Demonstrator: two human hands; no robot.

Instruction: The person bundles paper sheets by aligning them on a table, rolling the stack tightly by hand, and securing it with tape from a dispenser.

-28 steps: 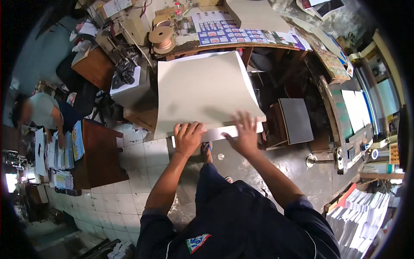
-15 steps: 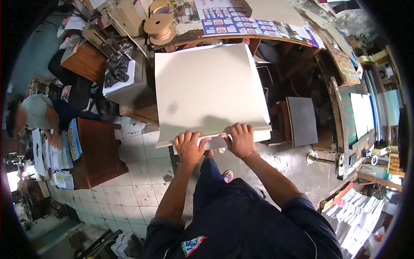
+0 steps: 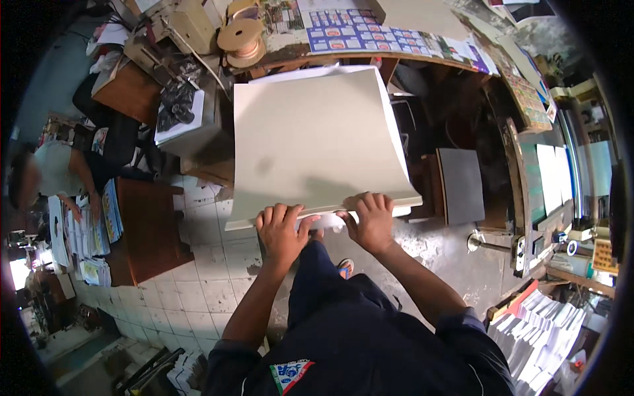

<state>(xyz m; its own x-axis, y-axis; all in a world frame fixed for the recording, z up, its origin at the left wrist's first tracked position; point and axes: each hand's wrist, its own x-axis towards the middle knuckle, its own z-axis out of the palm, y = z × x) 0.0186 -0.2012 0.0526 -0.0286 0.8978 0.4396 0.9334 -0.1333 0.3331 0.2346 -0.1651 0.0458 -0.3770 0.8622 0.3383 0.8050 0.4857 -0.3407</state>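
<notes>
A thick stack of large pale grey paper sheets (image 3: 314, 142) is held out in front of me, above the tiled floor. My left hand (image 3: 282, 231) grips the stack's near edge left of centre, fingers on top. My right hand (image 3: 372, 221) clamps the same edge a little to the right. The top sheets curve down at the right side. A white underside of the stack shows between my hands.
A wooden workbench (image 3: 396, 49) with printed colour sheets and a tape spool (image 3: 241, 36) stands beyond the stack. A dark low table (image 3: 148, 228) is at left, where another person (image 3: 49, 175) sorts printed sheets. Paper piles (image 3: 541, 330) lie at lower right. A grey board (image 3: 462, 185) sits right.
The stack has come closer and risen in view. Both hands have slid nearer each other along the near edge.
</notes>
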